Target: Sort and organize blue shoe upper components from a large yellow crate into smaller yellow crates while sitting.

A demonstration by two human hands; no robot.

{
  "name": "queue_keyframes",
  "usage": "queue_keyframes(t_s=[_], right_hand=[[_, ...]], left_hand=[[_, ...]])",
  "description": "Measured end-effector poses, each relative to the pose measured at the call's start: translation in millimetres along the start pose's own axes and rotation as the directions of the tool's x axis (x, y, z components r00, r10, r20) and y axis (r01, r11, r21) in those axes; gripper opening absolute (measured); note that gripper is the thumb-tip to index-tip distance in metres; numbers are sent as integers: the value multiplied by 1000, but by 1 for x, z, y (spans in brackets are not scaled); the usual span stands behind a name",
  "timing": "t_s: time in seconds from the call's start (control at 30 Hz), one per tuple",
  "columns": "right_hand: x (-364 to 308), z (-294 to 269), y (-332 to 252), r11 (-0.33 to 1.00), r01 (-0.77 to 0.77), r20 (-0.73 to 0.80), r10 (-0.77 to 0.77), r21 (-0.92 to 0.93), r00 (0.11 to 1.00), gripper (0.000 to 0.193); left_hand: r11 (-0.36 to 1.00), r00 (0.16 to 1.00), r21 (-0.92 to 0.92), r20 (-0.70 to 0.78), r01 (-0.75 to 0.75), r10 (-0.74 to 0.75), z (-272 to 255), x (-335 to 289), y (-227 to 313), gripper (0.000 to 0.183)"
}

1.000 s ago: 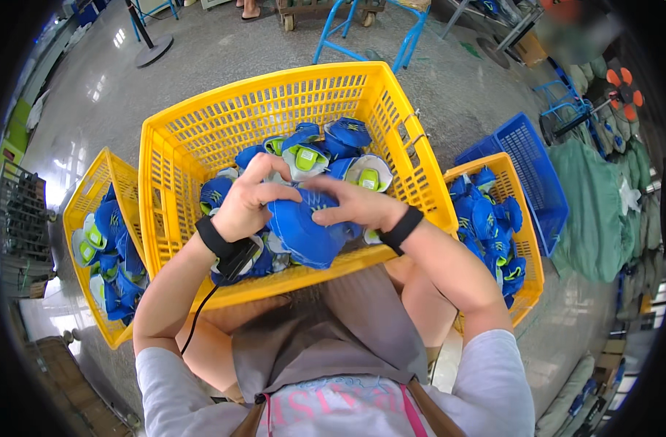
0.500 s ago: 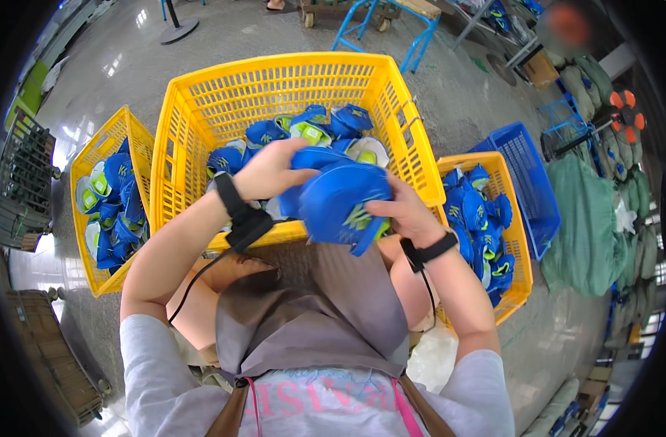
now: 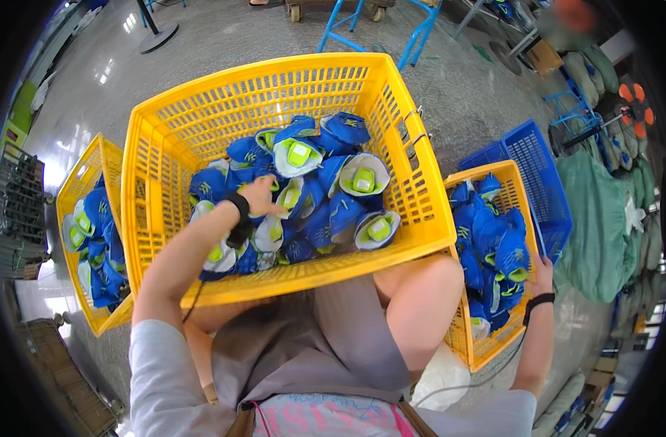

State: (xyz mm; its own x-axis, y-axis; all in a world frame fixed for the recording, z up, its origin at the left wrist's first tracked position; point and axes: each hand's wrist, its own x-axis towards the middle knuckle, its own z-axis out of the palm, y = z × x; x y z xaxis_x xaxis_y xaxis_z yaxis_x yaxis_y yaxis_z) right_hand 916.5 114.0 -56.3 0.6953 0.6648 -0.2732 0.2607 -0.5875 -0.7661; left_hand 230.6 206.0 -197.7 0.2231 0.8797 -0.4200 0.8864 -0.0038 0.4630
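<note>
Inside the big yellow basket [image 3: 413,211] lie several blue shoe uppers [image 3: 245,151] with white linings and lime-green patches. My left hand [image 3: 257,198] reaches in among them, thumb and fingers apart, close to a white-lined upper [image 3: 290,197]. Far out to the right, my right hand [image 3: 543,275] is at the outer side of a smaller yellow basket [image 3: 519,178] holding more blue uppers [image 3: 491,233]. Its fingers are bent together at a thin pale-blue strip [image 3: 540,233]; I cannot tell what the strip belongs to. Black bands circle both wrists.
Another yellow basket [image 3: 92,156] with uppers stands at the left. A blue crate [image 3: 541,164] and green sacking [image 3: 592,218] are at the right. An orange-bladed fan [image 3: 637,109] stands farther right. Blue stool legs [image 3: 333,33] rise beyond the big basket.
The blue upper that was between both hands is no longer there. My left hand has gone down into the big basket, and my right hand has swung out to the right.
</note>
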Motion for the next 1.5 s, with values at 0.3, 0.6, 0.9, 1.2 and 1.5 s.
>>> queue_keyframes(t_s=[0.3,0.6,0.9,1.2,1.5], right_hand=[[-33,23,-27,965,127,58,-143,228,988,35],[-98,92,-78,940,155,419,-277,303,864,19],[-155,144,-113,804,532,757,-515,264,402,42],[-300,231,-212,96,813,722,-526,575,-449,79],[-267,165,-110,591,-653,851,-498,474,166,51]], left_hand=[[904,952,315,2,289,-305,85,98,68,106],[999,991,-32,-126,36,-39,78,117,-12,58],[272,911,-962,99,-15,400,-81,-59,10,72],[498,816,-860,207,-111,539,-135,-199,108,69],[-364,861,-802,-509,-473,2,-44,-256,130,60]])
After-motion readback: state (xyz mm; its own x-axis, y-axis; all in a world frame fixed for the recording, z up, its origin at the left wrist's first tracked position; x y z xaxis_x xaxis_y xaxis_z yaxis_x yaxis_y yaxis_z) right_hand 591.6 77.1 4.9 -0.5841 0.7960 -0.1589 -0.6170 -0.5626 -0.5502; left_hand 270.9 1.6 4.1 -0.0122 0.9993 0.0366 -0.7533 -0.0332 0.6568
